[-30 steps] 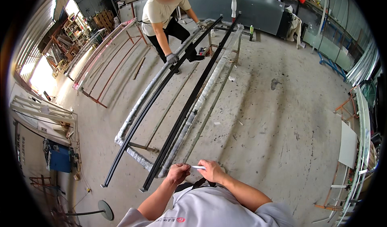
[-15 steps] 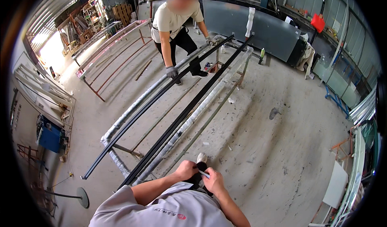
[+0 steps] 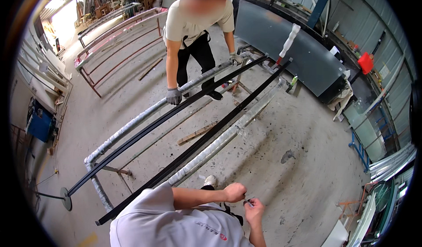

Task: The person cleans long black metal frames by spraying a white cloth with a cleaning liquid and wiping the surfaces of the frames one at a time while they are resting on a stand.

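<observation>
My left hand (image 3: 235,192) is closed in a fist out over the floor, to the right of the rack; what it holds, if anything, is hidden. Just below it, my right hand (image 3: 254,212) pinches a small, slim, grey and dark pen-like item (image 3: 249,203), its kind too small to make out. Two long black metal profiles (image 3: 193,148) lie lengthwise across a metal rack with wrapped, padded rails (image 3: 132,126). Opposite me, a person in a pale shirt leans over the rack, a grey-gloved hand (image 3: 174,96) and another gloved hand (image 3: 236,59) on its far rail.
A wooden strip (image 3: 197,133) lies beneath the rack. Behind the person stands a reddish metal frame (image 3: 118,40). A large dark grey panel (image 3: 290,45) leans at the back, near a white-wrapped post (image 3: 289,41). Glass and metal lengths (image 3: 391,163) line the right side.
My view has swung, so the rack appears shifted lower and left. Both hands are farther right of the rack, with a small gap between them. The person opposite still leans on the rail.
</observation>
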